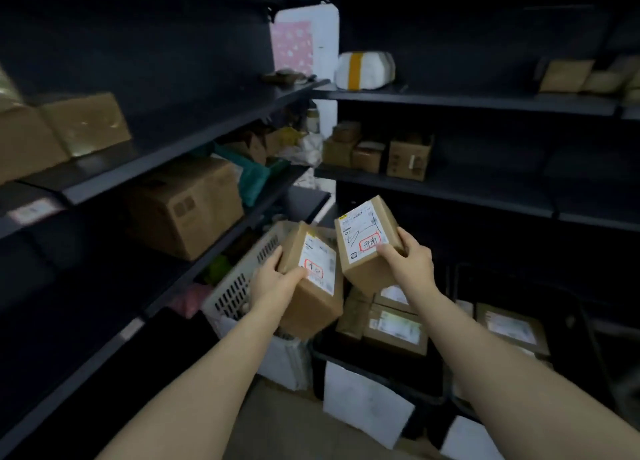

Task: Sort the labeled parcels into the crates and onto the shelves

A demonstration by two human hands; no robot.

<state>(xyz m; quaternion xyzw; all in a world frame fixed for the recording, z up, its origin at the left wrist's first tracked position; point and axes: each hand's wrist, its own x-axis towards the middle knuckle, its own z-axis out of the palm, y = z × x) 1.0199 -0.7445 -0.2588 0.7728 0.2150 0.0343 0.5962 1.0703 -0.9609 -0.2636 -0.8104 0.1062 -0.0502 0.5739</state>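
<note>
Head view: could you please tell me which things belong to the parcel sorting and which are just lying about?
Job: left hand, left parcel, right hand, right parcel, white crate, black crate, shelf.
Lying about: pink patterned sheet, crumpled white bag.

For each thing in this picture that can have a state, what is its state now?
left hand: grips the left parcel.
left parcel: held up, tilted, label showing.
right hand: grips the right parcel.
right parcel: held up, tilted, label showing.
white crate: open, contents mostly hidden.
black crate: open, several labelled parcels inside.
white bundle: lies on a shelf, yellow band around it.
</note>
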